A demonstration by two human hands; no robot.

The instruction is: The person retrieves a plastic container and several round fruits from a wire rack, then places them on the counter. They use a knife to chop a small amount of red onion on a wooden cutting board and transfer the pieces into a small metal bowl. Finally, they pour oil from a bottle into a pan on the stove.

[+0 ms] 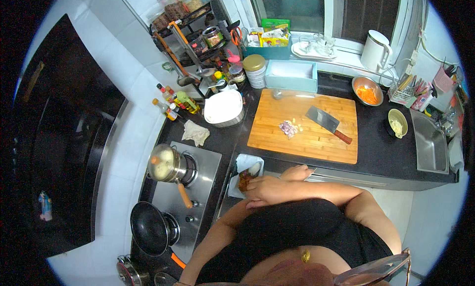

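My forearms cross in front of my body. My right hand [264,190] lies over my left forearm, beside a white-lined container [252,160] that holds brownish scraps. Beyond it my left hand [296,172] reaches to the right, near a metal edge below the counter; its fingers look curled, and whether they grip anything is hidden. On the wooden cutting board [267,137] lie chopped purple pieces [287,128], pale slices [297,127] and a cleaver [323,119] with a brown handle.
On the stove sit a glass-lidded saucepan [163,163] and a black wok [148,228]. A metal bowl of shredded carrot [366,95] and a small strainer [397,123] stand right, before the sink [430,145]. A white-lidded container [223,108] and bottles [163,108] stand left.
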